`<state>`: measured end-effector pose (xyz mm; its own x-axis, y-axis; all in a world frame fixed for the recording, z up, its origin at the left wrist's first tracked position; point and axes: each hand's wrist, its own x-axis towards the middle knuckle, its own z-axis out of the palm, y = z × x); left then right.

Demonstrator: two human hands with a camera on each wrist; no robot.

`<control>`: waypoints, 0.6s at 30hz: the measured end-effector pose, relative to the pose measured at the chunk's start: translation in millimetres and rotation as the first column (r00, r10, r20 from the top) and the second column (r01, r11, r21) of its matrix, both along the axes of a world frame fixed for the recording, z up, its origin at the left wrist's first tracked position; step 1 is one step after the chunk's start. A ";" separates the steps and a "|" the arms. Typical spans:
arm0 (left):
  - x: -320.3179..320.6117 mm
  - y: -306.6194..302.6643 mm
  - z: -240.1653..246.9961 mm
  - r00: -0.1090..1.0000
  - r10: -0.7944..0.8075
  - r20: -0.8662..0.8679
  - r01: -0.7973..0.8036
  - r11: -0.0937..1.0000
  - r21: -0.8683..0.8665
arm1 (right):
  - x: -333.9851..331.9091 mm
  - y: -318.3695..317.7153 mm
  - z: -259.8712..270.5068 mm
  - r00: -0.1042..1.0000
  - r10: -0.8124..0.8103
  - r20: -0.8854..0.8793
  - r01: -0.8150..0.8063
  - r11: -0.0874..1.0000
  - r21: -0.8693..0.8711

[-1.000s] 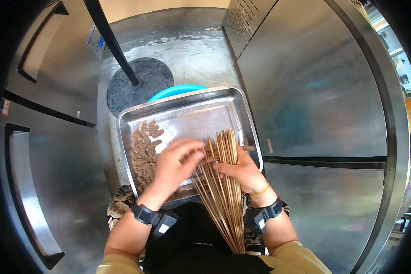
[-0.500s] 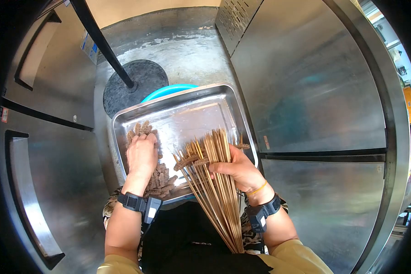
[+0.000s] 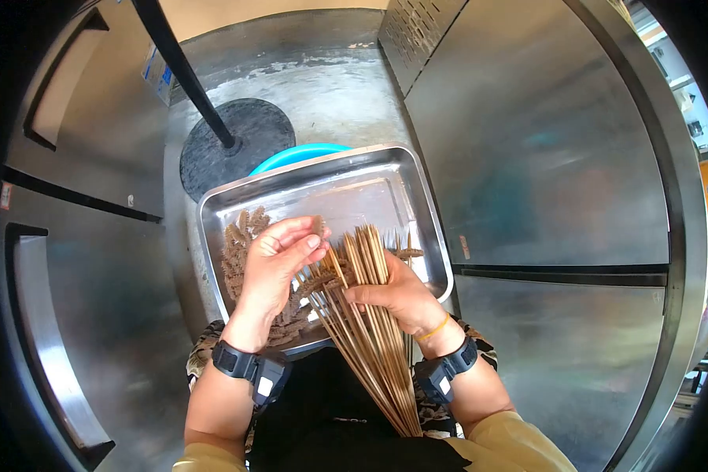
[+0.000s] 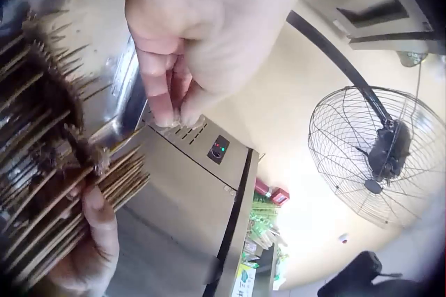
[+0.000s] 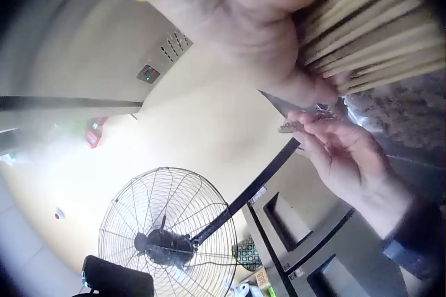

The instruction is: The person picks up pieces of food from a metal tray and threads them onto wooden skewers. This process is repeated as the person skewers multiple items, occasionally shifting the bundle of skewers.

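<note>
A small brown ridged food piece (image 3: pixel 319 226) is pinched between the thumb and fingertips of my left hand (image 3: pixel 275 256), just above the skewer tips. My right hand (image 3: pixel 400 297) grips a fanned bundle of bamboo skewers (image 3: pixel 385 358), its thumb lying across the front. The points face away from me, the long ends toward my lap. Similar brown pieces (image 3: pixel 321 278) are threaded on several skewers near the tips, left of my right thumb; another piece (image 3: pixel 407 253) shows beyond that hand. More loose brown pieces (image 3: pixel 234 263) are heaped along the left side of a steel tray (image 3: pixel 354 193).
A blue basin (image 3: pixel 300 156) shows behind the tray's far edge. Past it stands a black pole on a round base (image 3: pixel 236 149), with a wire fan (image 4: pixel 387 151) at its top. Steel cabinets (image 3: pixel 543 157) flank the space on both sides.
My left hand went from the skewers to the pile, then came back to the tips holding a brown piece. The right hand keeps its grip on the bundle.
</note>
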<state>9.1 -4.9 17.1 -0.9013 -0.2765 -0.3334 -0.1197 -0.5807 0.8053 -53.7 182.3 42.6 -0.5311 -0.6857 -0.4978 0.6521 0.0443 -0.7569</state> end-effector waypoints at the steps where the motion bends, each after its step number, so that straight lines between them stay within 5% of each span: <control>1: 0.3 0.5 0.8 1.000 0.003 0.007 -0.003 1.000 -0.011 | 1.3 -0.8 -0.1 1.000 0.003 -0.007 -0.003 1.000 0.000; 18: 4.1 10.7 5.0 0.999 -0.031 -0.020 0.021 0.928 -0.373 | 4.6 -4.1 4.3 0.999 -0.014 -0.043 0.015 0.999 0.030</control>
<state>13.2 5.9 22.1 -0.9167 -0.3524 -0.1881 -0.1076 -0.2355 0.9659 -49.1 178.2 46.8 -0.5622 -0.6627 -0.4947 0.6195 0.0588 -0.7828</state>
